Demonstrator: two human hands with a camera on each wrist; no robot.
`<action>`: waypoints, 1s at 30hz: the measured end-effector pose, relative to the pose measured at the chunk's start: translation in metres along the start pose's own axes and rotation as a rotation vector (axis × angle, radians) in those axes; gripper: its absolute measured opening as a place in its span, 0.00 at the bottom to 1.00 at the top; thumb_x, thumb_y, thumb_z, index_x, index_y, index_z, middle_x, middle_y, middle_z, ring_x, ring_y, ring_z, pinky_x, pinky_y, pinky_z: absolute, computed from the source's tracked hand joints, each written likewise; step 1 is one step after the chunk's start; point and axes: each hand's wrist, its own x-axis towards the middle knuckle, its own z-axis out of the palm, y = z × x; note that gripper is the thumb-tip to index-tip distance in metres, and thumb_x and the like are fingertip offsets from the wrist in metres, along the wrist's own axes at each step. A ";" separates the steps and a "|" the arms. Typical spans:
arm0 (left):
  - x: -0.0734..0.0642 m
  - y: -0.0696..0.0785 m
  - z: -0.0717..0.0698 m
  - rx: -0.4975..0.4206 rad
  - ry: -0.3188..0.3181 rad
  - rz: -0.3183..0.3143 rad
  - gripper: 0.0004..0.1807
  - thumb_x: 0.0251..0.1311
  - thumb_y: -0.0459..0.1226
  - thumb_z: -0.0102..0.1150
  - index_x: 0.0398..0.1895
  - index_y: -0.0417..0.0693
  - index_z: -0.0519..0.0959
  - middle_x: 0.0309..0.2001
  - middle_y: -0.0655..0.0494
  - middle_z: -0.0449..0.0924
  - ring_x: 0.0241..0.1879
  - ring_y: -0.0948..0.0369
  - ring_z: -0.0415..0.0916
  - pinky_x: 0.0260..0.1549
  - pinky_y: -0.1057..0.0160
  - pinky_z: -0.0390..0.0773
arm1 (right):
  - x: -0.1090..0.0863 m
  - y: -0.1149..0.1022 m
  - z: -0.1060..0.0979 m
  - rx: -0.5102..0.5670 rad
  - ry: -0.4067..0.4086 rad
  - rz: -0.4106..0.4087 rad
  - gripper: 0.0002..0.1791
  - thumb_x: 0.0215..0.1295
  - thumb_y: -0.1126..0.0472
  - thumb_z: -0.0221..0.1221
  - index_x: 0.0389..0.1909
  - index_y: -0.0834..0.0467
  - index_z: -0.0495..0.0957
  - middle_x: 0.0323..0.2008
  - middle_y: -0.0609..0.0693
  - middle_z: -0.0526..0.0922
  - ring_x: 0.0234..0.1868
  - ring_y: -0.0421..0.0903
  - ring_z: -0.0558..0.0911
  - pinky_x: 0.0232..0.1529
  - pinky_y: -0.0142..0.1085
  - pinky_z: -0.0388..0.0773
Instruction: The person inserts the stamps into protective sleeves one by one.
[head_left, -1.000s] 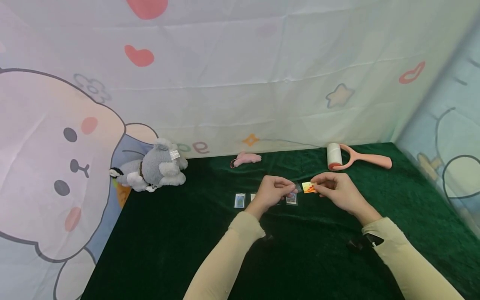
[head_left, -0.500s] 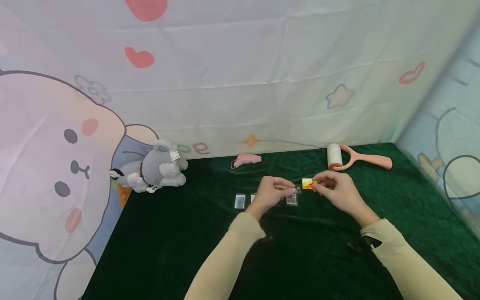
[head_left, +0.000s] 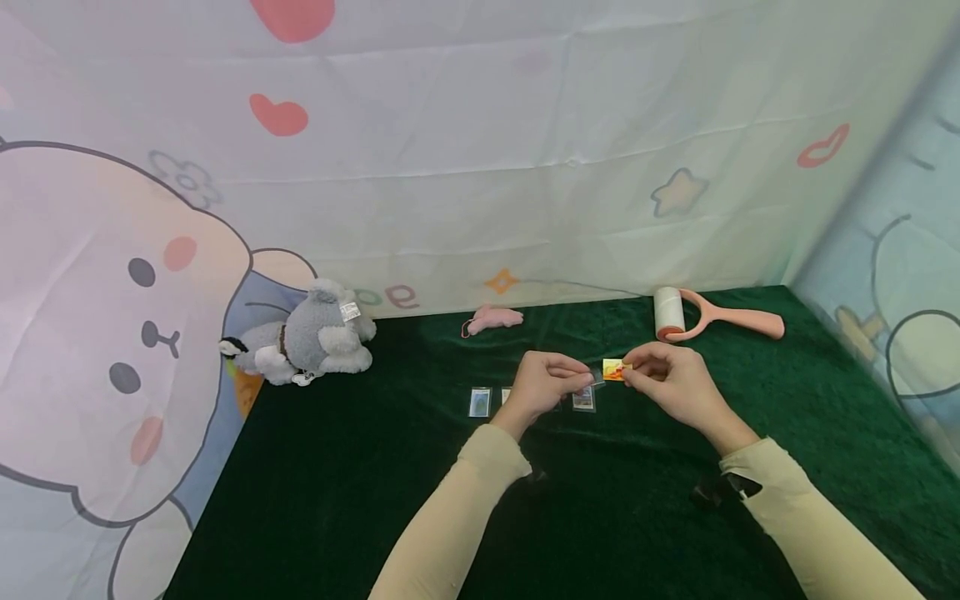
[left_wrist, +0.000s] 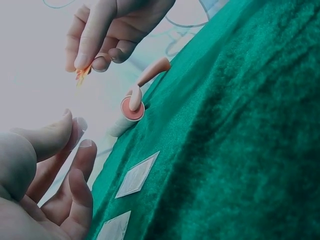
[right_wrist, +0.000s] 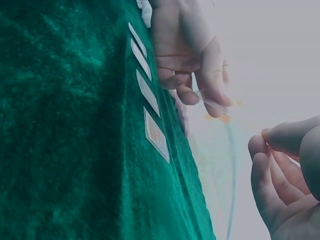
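Note:
Thumb and fingers of my right hand pinch the right side of a small yellow-and-orange stamp-like card, held up over the cloth. Just to its left, my left hand pinches a small clear plastic sleeve between thumb and fingertips. In the head view the sleeve's free end lies close to the card's left edge. Below the hands, several small sleeved cards lie in a row, with a blue one at the left end and a darker one at the right end. My left hand partly hides those between.
A dark green velvet cloth covers the table. Toward the back stand a grey plush toy at left, a pink plush in the middle and a lint roller at right. A printed curtain hangs behind.
The card in my right hand has risen a little, then lowered slightly and come nearer the sleeve. My left hand has stayed nearly still, the sleeve's angle shifting slightly.

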 end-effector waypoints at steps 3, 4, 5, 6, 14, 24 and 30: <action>0.000 0.000 0.000 0.011 0.005 0.000 0.07 0.62 0.39 0.76 0.40 0.48 0.92 0.37 0.57 0.92 0.35 0.63 0.86 0.31 0.65 0.79 | 0.000 0.000 0.001 -0.006 -0.002 -0.006 0.06 0.70 0.65 0.68 0.45 0.59 0.85 0.36 0.52 0.89 0.34 0.44 0.87 0.35 0.32 0.84; 0.000 0.000 0.000 0.015 0.005 0.000 0.07 0.62 0.39 0.76 0.40 0.48 0.92 0.37 0.57 0.92 0.35 0.63 0.86 0.31 0.65 0.79 | 0.000 0.000 0.001 -0.009 -0.003 -0.007 0.06 0.70 0.65 0.68 0.45 0.59 0.85 0.36 0.52 0.89 0.34 0.44 0.87 0.35 0.32 0.84; 0.000 0.000 0.000 0.019 0.005 0.000 0.07 0.62 0.40 0.76 0.40 0.48 0.92 0.37 0.57 0.92 0.35 0.63 0.86 0.31 0.65 0.80 | 0.000 0.000 0.001 -0.011 -0.002 -0.009 0.06 0.70 0.66 0.68 0.45 0.59 0.85 0.36 0.52 0.89 0.34 0.44 0.87 0.35 0.32 0.84; 0.000 0.000 0.000 0.022 0.004 0.000 0.07 0.62 0.40 0.76 0.40 0.48 0.92 0.37 0.57 0.92 0.35 0.63 0.86 0.32 0.64 0.80 | 0.000 0.000 0.001 -0.013 -0.002 -0.011 0.06 0.70 0.66 0.68 0.45 0.59 0.85 0.36 0.52 0.89 0.34 0.44 0.87 0.35 0.32 0.84; 0.000 0.001 0.001 -0.003 -0.018 -0.001 0.09 0.64 0.41 0.75 0.41 0.47 0.91 0.38 0.56 0.92 0.36 0.59 0.87 0.33 0.63 0.80 | -0.001 0.000 0.001 -0.002 0.002 -0.020 0.07 0.70 0.65 0.68 0.46 0.59 0.85 0.38 0.52 0.89 0.35 0.44 0.87 0.36 0.32 0.84; -0.001 0.003 0.003 -0.090 -0.056 -0.002 0.09 0.67 0.38 0.72 0.44 0.43 0.89 0.39 0.52 0.92 0.38 0.54 0.89 0.38 0.59 0.86 | -0.001 0.000 0.000 0.043 -0.004 -0.009 0.06 0.71 0.65 0.68 0.46 0.59 0.85 0.38 0.53 0.89 0.36 0.46 0.88 0.37 0.32 0.84; -0.001 0.004 0.003 -0.090 -0.074 -0.005 0.10 0.67 0.38 0.71 0.45 0.42 0.89 0.40 0.51 0.92 0.38 0.55 0.89 0.39 0.56 0.86 | -0.001 0.001 0.000 0.054 -0.004 -0.014 0.06 0.70 0.65 0.68 0.46 0.59 0.85 0.38 0.53 0.89 0.36 0.45 0.88 0.37 0.32 0.84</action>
